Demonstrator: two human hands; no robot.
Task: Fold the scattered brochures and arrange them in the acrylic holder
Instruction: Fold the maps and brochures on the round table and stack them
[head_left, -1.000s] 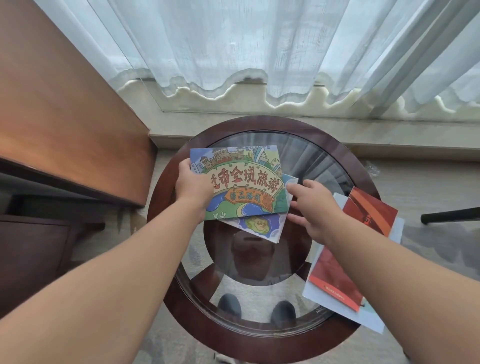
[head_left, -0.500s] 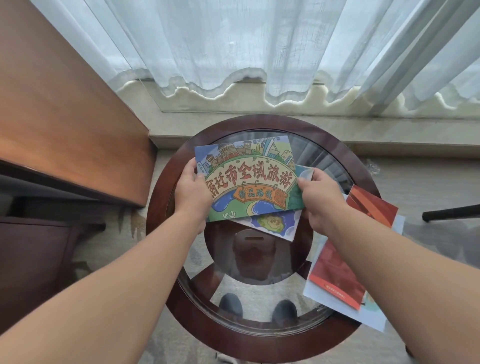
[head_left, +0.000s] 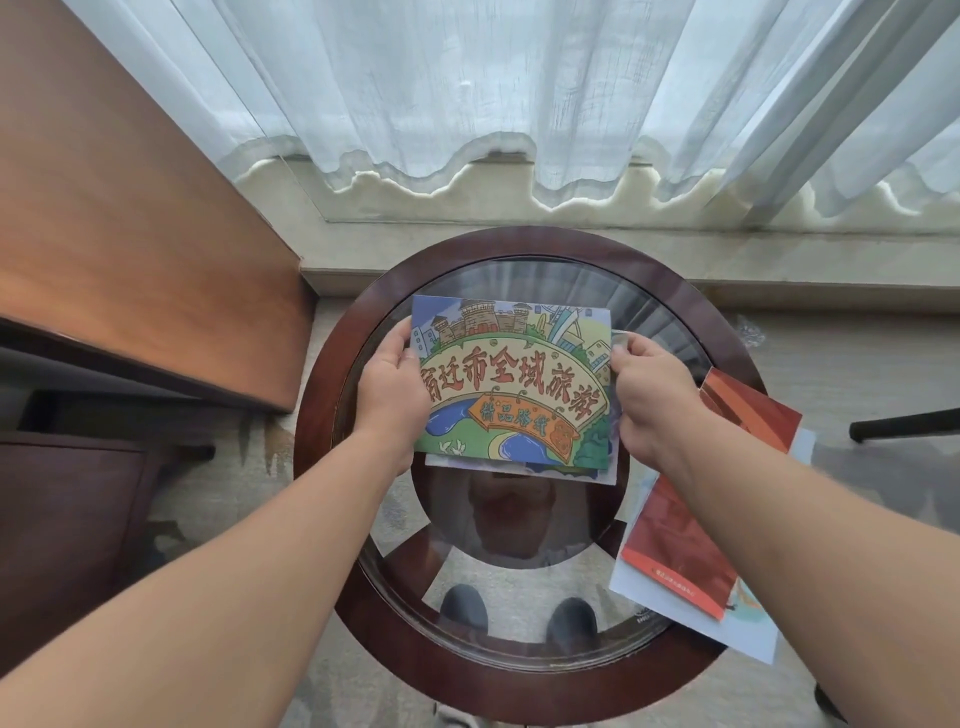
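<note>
Both hands were on it: the left hand (head_left: 392, 387) and right hand (head_left: 649, 400) each had fingers (head_left: 401, 343) clamped on an opposite side edge of the cartoon map brochure (head_left: 511, 382), held over the glass table (head_left: 322, 415). Folding looked like the step in hand. The next move called for squaring the panels and creasing them. The red brochure (head_left: 675, 545) waited at the table's right, and no acrylic holder was in view.

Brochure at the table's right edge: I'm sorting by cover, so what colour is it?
The brochure is red with orange, shown best in the head view.
</note>
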